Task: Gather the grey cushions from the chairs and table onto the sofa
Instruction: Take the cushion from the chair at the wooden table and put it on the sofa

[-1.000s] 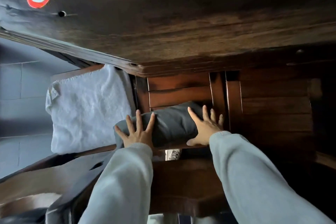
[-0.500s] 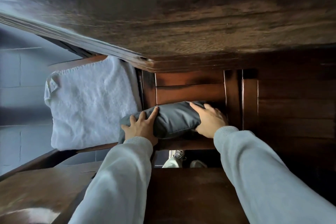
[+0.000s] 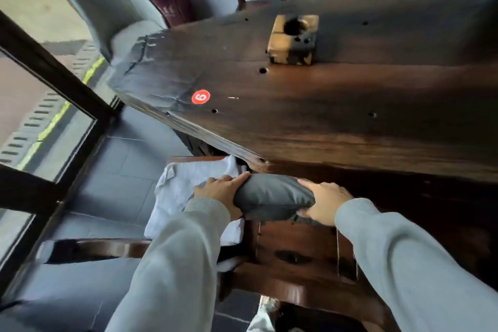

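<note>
A dark grey cushion (image 3: 272,197) is held between both hands just above a dark wooden chair seat (image 3: 296,253), close under the near edge of the dark wooden table (image 3: 336,116). My left hand (image 3: 221,193) grips its left end, fingers curled over the top. My right hand (image 3: 326,203) clasps its right end from the side and below. Both arms wear light grey sleeves.
A white towel-like cushion (image 3: 188,197) lies on the neighbouring chair at left. On the table sit a wooden block holder (image 3: 293,39) and a red number sticker (image 3: 200,96). A grey upholstered chair (image 3: 107,5), a maroon box (image 3: 169,0) and a glass window with black frame (image 3: 54,83) are at left.
Both hands closed on the grey cushion and raised it off the chair seat. The view swung up, so the table top now shows.
</note>
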Demonstrator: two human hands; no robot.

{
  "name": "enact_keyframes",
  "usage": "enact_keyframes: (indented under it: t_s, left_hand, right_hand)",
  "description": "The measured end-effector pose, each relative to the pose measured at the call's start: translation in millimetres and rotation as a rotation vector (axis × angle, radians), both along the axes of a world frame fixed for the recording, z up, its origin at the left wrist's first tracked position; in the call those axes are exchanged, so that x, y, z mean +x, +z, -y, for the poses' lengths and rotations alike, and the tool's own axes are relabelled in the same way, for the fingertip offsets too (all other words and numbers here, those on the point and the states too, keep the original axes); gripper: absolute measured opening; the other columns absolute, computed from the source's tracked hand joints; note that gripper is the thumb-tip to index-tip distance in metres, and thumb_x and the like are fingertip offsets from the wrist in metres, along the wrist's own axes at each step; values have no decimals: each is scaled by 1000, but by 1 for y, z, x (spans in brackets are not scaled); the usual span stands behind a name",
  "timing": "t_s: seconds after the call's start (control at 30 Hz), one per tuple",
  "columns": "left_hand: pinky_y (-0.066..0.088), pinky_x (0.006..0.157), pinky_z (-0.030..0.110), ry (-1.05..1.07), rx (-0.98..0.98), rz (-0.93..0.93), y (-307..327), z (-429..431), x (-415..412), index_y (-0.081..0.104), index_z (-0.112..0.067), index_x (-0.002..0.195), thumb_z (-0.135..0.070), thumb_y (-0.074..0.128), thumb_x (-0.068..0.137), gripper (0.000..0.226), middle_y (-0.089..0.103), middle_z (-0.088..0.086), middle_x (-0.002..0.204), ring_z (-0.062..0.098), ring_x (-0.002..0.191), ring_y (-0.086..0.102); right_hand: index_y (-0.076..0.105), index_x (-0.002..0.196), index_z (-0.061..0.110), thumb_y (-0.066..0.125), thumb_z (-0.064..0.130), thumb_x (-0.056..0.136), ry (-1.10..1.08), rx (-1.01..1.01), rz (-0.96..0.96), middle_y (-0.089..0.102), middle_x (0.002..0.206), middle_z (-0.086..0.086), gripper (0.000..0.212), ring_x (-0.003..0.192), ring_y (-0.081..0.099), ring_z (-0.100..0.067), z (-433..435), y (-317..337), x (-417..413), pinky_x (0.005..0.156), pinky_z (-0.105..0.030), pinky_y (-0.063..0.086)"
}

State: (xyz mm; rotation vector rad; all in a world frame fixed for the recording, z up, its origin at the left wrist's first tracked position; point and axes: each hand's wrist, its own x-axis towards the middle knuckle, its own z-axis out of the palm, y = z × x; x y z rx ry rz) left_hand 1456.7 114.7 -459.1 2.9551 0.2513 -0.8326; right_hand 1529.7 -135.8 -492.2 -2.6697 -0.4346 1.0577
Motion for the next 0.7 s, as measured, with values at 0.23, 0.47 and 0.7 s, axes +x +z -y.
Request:
enact_keyframes:
  t_s: [0.23, 0.47, 0.7]
  left_hand:
    - [45, 100, 51, 281, 114, 319, 196, -63, -120, 17, -57, 153, -65, 74, 69, 101, 45, -16, 150, 26, 136, 47]
    - [47, 106, 47, 589, 266, 490, 300, -141, -301, 31, -43, 155, -77, 76, 61, 109, 48, -8, 152, 24, 135, 50]
    - [44, 109, 46, 989, 326, 452, 323, -169, -537, 20, -46, 158, -59, 89, 58, 122, 37, -8, 159, 24, 140, 42]
  right_hand:
    - [28, 155, 58, 74, 62, 76, 342, 141, 219, 62, 147, -5, 91, 128, 61, -38, -94, 202, -29, 105, -45, 50]
    - [43, 143, 65, 72, 44, 79, 704, 331, 372, 71, 136, 2, 73, 122, 66, -32, -228, 319, -127, 96, -36, 52]
    - [59, 136, 48, 75, 46, 79, 1068, 391, 402, 73, 124, 2, 59, 106, 67, -26, -357, 363, -310, 87, -33, 52]
